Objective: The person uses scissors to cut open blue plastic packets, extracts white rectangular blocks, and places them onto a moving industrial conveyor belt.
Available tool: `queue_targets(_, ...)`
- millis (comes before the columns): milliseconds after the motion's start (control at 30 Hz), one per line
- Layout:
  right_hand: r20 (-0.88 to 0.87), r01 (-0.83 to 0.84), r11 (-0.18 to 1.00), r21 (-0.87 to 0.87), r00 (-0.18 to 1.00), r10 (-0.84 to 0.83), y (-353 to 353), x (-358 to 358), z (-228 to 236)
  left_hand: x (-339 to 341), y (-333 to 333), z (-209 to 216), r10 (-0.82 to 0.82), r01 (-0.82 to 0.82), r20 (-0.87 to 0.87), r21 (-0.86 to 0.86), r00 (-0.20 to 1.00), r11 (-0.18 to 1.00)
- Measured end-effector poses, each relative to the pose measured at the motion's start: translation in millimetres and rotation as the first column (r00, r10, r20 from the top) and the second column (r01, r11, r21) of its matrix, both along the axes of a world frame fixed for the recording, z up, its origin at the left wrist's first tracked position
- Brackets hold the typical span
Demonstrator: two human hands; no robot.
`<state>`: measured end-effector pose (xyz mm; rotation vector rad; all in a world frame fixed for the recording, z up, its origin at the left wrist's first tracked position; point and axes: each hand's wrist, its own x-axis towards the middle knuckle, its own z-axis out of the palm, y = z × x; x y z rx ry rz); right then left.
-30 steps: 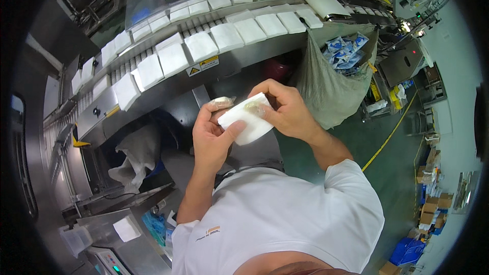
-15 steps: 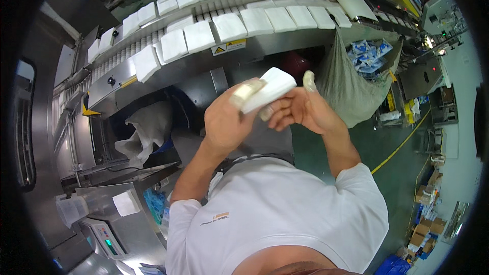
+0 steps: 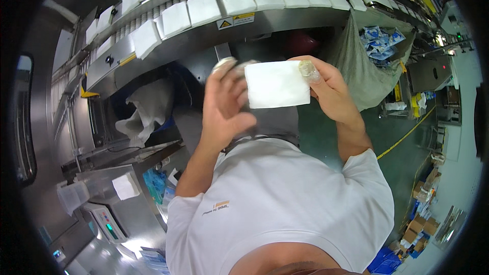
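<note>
My right hand grips the right edge of a stack of folded white wipes, thumb on the face turned toward me and the other fingers mostly hidden behind. The stack is held up flat, its broad face in view. Just off its left edge is my left hand, open, with fingers spread and a little blurred. Finger cots or tape wrap some fingertips on both hands. Beyond my hands, several similar white wipe stacks lie in rows along a roller conveyor.
A grey-green sack with blue packets hangs at the right of the conveyor. At lower left, a steel table bears a scale, a clear plastic jug and another white wipe stack. Under the conveyor lies a pale cloth-like bag.
The wipe stack has turned from tilted in my left hand to broad face up in my right. My left hand has let go and spread its fingers. The view has shifted slightly.
</note>
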<state>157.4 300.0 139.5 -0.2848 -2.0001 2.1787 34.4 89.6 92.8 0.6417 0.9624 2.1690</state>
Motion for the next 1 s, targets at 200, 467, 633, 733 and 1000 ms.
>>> queue_targets(200,-0.037,-0.038,0.989,0.14,0.998,0.043,-3.6,-4.2,3.2,1.9,6.6,15.7,-0.022,0.043,0.116,-0.178,0.993,0.983)
queue_targets(467,-0.027,-0.02,0.99,-0.143,1.0,0.016,-1.3,0.5,-1.9,7.7,13.4,12.0,0.1,-0.091,0.049,-0.173,0.994,0.981)
queue_targets(633,-0.187,0.22,0.912,0.346,0.969,-0.162,-30.6,2.6,3.2,-3.6,25.2,-18.2,-0.039,0.037,0.302,0.012,0.953,0.999)
queue_targets(733,-0.339,0.315,0.782,0.538,0.93,-0.141,-43.0,-5.3,0.5,-9.7,30.4,-39.2,-0.167,0.112,0.366,0.169,0.916,0.979)
queue_targets(1000,-0.584,0.449,0.602,0.661,0.811,0.036,-54.7,-19.8,-1.6,-11.4,39.0,-50.1,-0.234,0.108,0.34,0.351,0.911,0.93)
